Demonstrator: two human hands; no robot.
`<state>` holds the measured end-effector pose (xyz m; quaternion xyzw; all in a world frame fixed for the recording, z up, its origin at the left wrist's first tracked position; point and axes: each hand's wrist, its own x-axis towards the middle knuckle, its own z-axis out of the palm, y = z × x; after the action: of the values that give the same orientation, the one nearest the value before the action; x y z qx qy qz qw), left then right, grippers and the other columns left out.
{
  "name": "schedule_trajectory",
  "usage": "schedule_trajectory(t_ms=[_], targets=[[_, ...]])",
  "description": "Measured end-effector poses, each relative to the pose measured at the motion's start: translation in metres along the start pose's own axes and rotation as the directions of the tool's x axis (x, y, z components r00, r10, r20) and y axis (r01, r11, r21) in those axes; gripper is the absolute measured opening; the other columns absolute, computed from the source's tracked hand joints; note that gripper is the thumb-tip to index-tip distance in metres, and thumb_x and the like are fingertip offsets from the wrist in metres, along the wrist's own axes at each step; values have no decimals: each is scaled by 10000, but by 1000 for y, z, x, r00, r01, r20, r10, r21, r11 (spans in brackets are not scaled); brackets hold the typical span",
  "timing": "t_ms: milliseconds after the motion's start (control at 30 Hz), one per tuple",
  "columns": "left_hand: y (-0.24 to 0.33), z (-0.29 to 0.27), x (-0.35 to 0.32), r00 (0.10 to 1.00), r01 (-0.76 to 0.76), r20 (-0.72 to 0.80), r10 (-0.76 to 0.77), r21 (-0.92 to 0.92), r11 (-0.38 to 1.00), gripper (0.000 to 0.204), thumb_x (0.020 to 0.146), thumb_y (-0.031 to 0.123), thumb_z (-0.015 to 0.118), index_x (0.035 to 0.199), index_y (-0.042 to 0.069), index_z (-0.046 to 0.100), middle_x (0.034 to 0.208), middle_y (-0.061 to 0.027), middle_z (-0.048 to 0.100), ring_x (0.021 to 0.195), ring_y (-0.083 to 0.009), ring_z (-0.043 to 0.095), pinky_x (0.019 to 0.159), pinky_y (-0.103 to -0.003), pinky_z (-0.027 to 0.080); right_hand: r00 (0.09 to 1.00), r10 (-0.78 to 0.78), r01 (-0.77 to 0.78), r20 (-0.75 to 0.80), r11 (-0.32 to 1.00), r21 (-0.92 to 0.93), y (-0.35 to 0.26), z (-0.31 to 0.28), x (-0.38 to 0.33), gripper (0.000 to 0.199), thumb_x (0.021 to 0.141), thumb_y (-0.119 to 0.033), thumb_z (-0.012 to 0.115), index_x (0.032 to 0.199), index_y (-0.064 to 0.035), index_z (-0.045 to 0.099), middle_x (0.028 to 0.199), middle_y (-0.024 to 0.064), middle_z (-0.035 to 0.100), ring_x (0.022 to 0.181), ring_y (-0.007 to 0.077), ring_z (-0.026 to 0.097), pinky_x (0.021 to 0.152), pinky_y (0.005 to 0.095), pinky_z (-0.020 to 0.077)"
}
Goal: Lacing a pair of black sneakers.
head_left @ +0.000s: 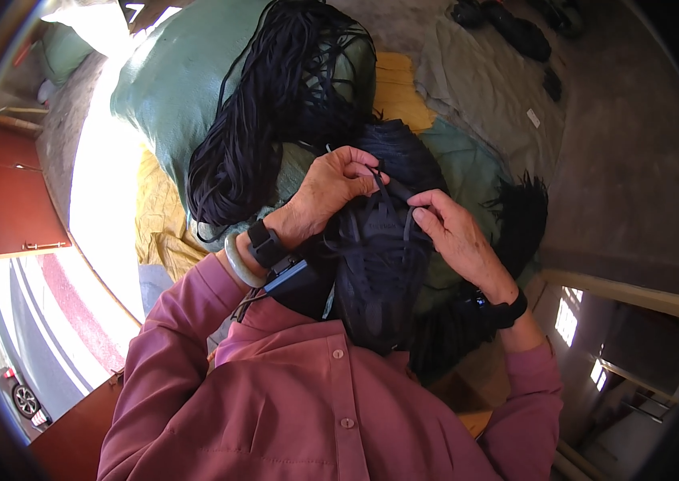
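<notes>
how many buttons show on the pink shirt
2: an upper button and a lower button, both down the front of the shirt. Others may be hidden beyond the picture's lower edge.

A black shoe (378, 298) points its toe toward six o'clock, tongue toward twelve, dark laces (378, 255) crossing its front.

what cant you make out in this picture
In the head view:
Sole of the black fabric lace-up shoe: hidden beneath the shoe.
Whatever lies between the left fingers: hidden by those fingers.
Upper end of the long black strand bundle: cut off by the top edge.
Most of the silver-wheeled car: cut off by the fisheye rim.
</notes>
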<state>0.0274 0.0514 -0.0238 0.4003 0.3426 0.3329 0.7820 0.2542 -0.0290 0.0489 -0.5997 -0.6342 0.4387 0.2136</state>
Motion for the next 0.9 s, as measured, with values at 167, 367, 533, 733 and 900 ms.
schedule_trajectory(t_ms=[167,367,533,733,900], targets=[[0,-4,2,999,-40,-32,38,-44,998,289,949,-53,640,1224,-1,567,1089,-130,727,924,-114,641,873,-245,519,998,-57,56,-35,998,-23,0,5,0,277,1036,-221,573,1185,11,600,870,143,664,807,246,648,787,364,508],[16,-4,-2,992,92,76,-105,153,984,337,966,38,554,1301,14,554,1188,-94,696,986,-100,589,915,-249,472,999,37,-36,-21,999,22,4,1,-4,276,1033,-224,576,1178,10,602,860,135,658,797,239,644,773,362,507],[19,-11,-9,977,89,181,-109,117,989,365,964,67,543,1327,29,557,1146,-48,674,1019,-95,578,932,-248,455,1000,17,-17,4,999,47,7,1,-1,266,1029,-220,584,1165,7,615,808,104,634,764,204,621,731,349,493],[19,0,-10,986,38,147,-76,244,969,330,971,129,711,1273,32,619,1071,-5,659,1011,-65,595,928,-237,485,994,85,-96,70,980,174,9,-4,4,261,1021,-215,617,1183,-12,640,815,20,597,732,96,553,669,277,472],[14,0,-9,991,59,103,-85,232,971,294,972,115,720,1240,27,638,1044,-6,679,978,-72,634,894,-226,513,979,87,-189,184,724,663,16,-14,4,328,1003,-194,681,1279,-30,616,948,-37,572,790,37,502,744,224,466]])
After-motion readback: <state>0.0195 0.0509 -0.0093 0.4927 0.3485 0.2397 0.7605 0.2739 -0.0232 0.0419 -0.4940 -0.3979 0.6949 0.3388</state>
